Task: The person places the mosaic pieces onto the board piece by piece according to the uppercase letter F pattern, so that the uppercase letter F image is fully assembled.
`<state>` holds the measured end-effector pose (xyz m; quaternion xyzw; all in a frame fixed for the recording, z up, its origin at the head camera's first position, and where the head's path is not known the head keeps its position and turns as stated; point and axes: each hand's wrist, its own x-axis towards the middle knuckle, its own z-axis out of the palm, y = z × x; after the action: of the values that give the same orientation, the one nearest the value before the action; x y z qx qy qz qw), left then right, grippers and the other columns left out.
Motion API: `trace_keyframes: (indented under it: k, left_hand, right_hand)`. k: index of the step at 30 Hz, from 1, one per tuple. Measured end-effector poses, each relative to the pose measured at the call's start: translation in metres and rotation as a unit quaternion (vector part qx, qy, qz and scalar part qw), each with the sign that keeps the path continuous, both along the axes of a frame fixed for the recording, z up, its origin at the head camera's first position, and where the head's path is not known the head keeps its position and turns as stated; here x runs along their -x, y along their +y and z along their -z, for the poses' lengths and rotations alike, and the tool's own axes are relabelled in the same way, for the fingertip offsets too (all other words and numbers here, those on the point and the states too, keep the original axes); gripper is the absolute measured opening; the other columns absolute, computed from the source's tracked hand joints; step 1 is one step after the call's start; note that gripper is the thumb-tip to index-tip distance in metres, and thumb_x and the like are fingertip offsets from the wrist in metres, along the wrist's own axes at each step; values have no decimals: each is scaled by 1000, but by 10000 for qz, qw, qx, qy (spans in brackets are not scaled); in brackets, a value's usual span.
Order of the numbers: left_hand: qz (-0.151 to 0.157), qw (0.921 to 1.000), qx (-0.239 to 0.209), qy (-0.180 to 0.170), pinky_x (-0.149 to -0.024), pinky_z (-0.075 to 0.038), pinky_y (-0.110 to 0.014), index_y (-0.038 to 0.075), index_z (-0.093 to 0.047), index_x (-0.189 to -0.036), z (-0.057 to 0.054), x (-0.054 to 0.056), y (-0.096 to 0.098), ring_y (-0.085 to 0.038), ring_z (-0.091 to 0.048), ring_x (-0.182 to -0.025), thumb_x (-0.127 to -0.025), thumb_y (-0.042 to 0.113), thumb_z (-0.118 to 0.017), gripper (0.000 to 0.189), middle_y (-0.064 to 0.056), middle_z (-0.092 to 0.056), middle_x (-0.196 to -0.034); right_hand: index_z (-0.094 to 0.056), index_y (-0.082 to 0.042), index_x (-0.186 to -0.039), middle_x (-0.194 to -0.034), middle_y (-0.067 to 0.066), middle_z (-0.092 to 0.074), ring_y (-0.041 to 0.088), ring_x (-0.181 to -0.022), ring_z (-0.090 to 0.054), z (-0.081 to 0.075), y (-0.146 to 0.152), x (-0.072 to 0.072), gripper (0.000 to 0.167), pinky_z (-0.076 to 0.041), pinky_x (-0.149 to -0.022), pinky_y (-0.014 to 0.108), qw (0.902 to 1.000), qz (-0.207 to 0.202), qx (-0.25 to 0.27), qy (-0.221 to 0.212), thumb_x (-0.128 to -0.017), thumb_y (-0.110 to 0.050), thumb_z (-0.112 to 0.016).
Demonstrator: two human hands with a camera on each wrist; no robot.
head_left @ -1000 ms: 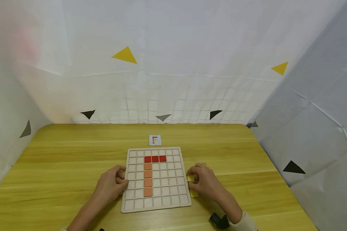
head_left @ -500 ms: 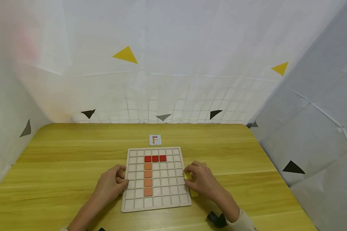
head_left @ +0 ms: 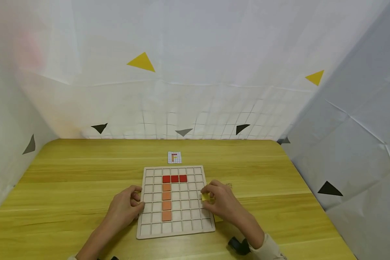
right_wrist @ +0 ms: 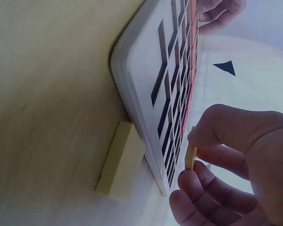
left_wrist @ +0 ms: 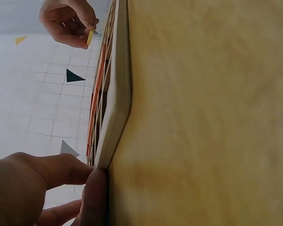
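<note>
A pale wooden grid board [head_left: 185, 225] lies on the table. Three red tiles [head_left: 174, 178] form a row in it, and several orange tiles [head_left: 166, 196] run down a column beneath the leftmost one. At the board's left edge, my left hand [head_left: 125, 206] holds the rim with thumb and fingers; the left wrist view shows the fingertips against the edge. My right hand [head_left: 224, 202] pinches a yellow square tile [head_left: 205, 196] above the board's right edge. In the right wrist view that tile [right_wrist: 191, 155] sits between thumb and fingertip, clear of the board.
A yellow block or stack of tiles [right_wrist: 120, 162] lies against the board's right edge, mostly hidden by the right hand in the head view. Behind the board lies a small pattern card [head_left: 174, 157]. White sheeting [head_left: 195, 90] encloses the table's back and sides.
My right hand has lifted the yellow tile from beside the board and moved left, bringing it over the right edge. The left hand and board stay still.
</note>
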<state>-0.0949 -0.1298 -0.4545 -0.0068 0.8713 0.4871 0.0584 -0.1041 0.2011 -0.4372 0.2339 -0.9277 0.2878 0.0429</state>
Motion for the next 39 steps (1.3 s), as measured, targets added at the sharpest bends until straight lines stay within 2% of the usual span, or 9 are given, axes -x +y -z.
trace_keyframes:
  k: [5, 18, 26, 39]
  left_hand:
    - [-10, 10000, -5, -27, -51, -53, -28, -4, -61, -123, -1, -1, 0, -15, -64, -74, -80, -2, -72, 45, -7, -59, -92]
    - [-33, 10000, -34, -5, -51, -53, -27, -4, -61, -122, -1, 0, 1, -14, -64, -74, -79, -3, -73, 44, -8, -59, -91]
    - [-18, 10000, 72, 20, -51, -53, -27, -3, -62, -122, 0, 0, 0, -13, -63, -73, -79, -1, -73, 44, -6, -59, -91]
    - [-26, 10000, -3, 15, -52, -53, -27, -4, -61, -122, -1, 0, 0, -13, -63, -73, -79, -2, -72, 45, -6, -59, -91]
  right_hand:
    - [-74, -8, -100, -92, -5, -59, 15, -76, -57, 0, -5, 1, 27, -49, -65, 25, 9999, -120, 91, -39, -73, -3, -73]
    - [-74, -7, -100, -93, -4, -60, 18, -77, -60, -4, -14, 4, 26, -50, -66, 25, 9996, -250, 90, 58, -74, -3, -73]
    - [-74, -7, -101, -94, -2, -59, 18, -79, -59, -5, -22, 5, 27, -51, -68, 25, 9995, -271, 97, -115, -75, -3, -72]
    - [-74, -6, -102, -92, -1, -60, 18, -78, -59, -7, -34, 9, 25, -50, -65, 24, 9988, -455, 187, 7, -77, -3, -73]
